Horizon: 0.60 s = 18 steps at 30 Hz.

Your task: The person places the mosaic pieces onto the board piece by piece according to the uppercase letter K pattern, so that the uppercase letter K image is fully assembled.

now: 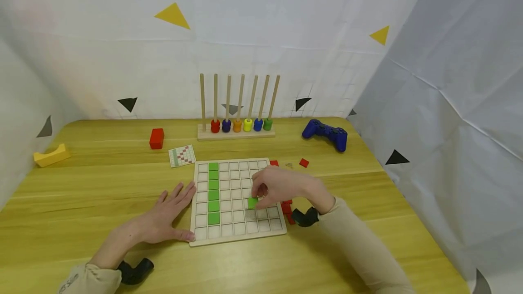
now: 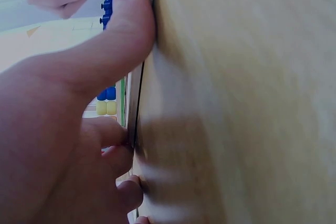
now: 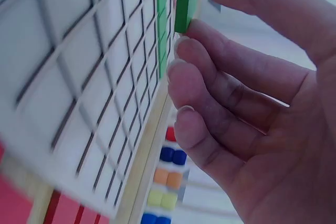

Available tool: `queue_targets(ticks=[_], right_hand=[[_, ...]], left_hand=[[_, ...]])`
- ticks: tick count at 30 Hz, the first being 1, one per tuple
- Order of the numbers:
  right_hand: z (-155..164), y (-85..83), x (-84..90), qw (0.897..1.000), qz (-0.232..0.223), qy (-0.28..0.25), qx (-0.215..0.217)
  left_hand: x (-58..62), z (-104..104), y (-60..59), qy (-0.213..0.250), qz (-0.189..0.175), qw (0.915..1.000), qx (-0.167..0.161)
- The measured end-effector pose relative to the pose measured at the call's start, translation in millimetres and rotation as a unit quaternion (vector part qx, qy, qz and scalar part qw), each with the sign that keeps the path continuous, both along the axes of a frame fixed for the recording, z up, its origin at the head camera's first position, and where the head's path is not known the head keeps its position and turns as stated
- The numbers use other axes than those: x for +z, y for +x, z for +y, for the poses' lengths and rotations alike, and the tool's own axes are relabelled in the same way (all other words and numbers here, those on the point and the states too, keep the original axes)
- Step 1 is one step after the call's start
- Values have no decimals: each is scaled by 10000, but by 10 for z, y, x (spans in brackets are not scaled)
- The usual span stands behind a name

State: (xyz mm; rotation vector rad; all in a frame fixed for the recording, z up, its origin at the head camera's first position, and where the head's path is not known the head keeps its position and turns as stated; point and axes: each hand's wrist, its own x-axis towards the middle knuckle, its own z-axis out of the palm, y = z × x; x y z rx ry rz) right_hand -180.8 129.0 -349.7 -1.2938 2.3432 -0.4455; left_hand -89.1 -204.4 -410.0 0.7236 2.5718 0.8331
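A white grid board [image 1: 226, 238] lies on the table, with a column of several green tiles [image 1: 214, 195] in its second column from the left. My right hand [image 1: 282, 186] is over the board's right half and pinches a green tile [image 3: 183, 4] between thumb and index finger, the other fingers loosely bent. In the head view that tile overlaps the lower right squares. On the left, my left hand [image 1: 165, 219] rests with spread fingers along the board's left edge, its thumb [image 2: 123, 19] at the lower left corner.
Red tiles [image 1: 287, 208] lie along the board's right side, one red tile [image 1: 304, 163] apart. Behind are a pattern card [image 1: 182, 156], a red block [image 1: 156, 139], a peg stand with coloured beads [image 1: 237, 134] and a blue game controller [image 1: 325, 134]. A yellow arched block [image 1: 51, 156] sits far left.
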Motion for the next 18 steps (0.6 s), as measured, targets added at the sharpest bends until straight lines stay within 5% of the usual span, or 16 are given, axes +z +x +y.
queue_targets(ticks=[18], right_hand=[[-688,138,-65,9980,177,268,538]], left_hand=[[-33,-8,-14,-26,46,10000,32]])
